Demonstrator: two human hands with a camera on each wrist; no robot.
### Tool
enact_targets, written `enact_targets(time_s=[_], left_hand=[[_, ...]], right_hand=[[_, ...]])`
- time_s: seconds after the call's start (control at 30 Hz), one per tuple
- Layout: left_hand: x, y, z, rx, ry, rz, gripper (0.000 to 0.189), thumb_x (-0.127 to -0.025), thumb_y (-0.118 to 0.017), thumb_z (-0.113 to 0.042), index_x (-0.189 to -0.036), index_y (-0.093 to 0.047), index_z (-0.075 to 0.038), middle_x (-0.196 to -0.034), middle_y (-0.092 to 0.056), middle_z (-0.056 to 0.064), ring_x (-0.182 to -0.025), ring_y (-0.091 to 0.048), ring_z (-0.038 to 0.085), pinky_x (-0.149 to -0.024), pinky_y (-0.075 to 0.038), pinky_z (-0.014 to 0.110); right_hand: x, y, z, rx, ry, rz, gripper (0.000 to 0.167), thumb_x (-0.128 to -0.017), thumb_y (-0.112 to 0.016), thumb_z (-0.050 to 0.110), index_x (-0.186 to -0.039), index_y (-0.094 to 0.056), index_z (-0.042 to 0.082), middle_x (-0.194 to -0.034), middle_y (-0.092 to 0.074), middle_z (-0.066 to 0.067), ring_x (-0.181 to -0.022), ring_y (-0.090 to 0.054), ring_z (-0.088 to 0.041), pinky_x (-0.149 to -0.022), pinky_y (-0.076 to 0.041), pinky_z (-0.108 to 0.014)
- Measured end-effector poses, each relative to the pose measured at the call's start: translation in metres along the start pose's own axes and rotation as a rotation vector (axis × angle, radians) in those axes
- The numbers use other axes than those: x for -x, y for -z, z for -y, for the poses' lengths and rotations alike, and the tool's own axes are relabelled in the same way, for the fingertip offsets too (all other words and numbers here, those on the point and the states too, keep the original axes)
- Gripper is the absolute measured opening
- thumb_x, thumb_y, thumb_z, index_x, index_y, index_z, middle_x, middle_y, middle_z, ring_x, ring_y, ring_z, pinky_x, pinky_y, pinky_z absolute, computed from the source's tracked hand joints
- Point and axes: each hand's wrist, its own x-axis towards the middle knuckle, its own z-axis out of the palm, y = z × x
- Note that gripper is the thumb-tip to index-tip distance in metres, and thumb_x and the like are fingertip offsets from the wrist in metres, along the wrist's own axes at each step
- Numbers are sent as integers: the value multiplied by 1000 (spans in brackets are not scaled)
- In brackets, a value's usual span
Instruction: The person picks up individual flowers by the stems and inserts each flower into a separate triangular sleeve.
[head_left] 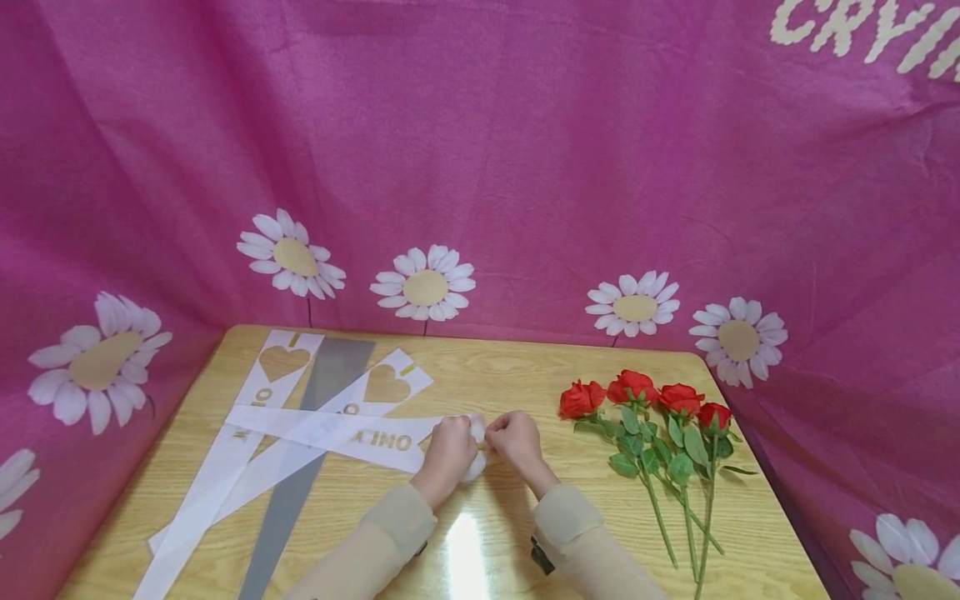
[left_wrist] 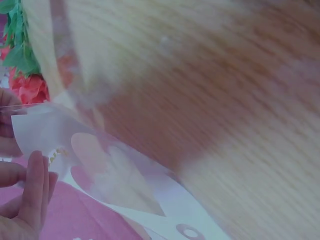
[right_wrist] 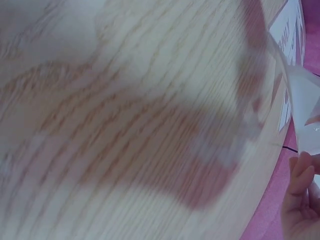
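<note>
In the head view my left hand (head_left: 447, 454) grips the end of a white ribbon (head_left: 382, 442) printed with gold letters. Close on its right, my right hand (head_left: 517, 442) pinches the ribbon's tip between thumb and fingers. The left wrist view has the held ribbon (left_wrist: 50, 130), bent and sheer, with a heart shape on it; my left hand (left_wrist: 30, 195) is at its edge. A thin clear edge runs towards the other hand there. In the right wrist view my right hand (right_wrist: 300, 200) holds the ribbon's lower edge (right_wrist: 302, 110); its exact grip is partly cut off.
Two more white ribbons (head_left: 281, 367) with gold hearts lie crossed on the wooden table (head_left: 480, 367), over a grey strip (head_left: 337, 367). Several red roses (head_left: 633, 385) with green stems lie at the right. A pink cloth (head_left: 525, 167) with daisies surrounds the table.
</note>
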Motion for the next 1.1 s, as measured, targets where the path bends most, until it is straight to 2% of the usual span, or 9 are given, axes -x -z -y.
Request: enact_targets(time_s=[0.3,0.47,0.6,0.8,1.0,1.1], left_hand=[[-7,11,-7,62,145,53,10,-72,-54,7,-69,-63,4,-66,-62,14,-55,-53,19,-43,-43,25],[-7,15,-6,39,120,48,15,-71,-56,7,-78,-68,5,-76,-66,17,-68,-63,28,-56,-52,31],[-6,13,-5,68,100,36,15,-71,-59,7,-81,-69,5,-79,-67,18,-76,-65,30,-64,-54,33],[-3,6,-5,191,65,-30,12,-66,-61,10,-76,-68,6,-72,-66,14,-65,-62,22,-56,-50,27],[2,-3,-4,336,125,-21,14,-70,-59,10,-79,-69,6,-72,-66,13,-63,-59,16,-54,-48,22],[4,-7,-4,394,147,-7,16,-71,-57,11,-82,-68,7,-74,-66,14,-61,-59,15,-52,-49,20]], right_hand=[[-4,10,0,22,-1,34,5,-73,-63,0,-71,-68,-2,-59,-61,-5,-48,-51,-8,-45,-43,-20],[-5,15,-4,-9,15,41,5,-71,-64,-3,-72,-68,-5,-61,-62,-7,-50,-54,-10,-48,-47,-21],[-7,20,-10,-48,1,64,5,-71,-65,-4,-74,-68,-6,-62,-63,-7,-56,-60,-19,-50,-49,-22],[-9,30,-17,-45,-4,103,4,-73,-66,-2,-75,-69,-5,-63,-65,-12,-60,-63,-27,-49,-50,-25],[-7,39,-23,-91,-27,135,6,-76,-67,-1,-79,-69,-6,-67,-66,-15,-59,-63,-23,-57,-54,-37],[-5,42,-25,-133,-20,149,8,-76,-66,-3,-80,-68,-9,-67,-66,-16,-56,-61,-17,-57,-55,-39]])
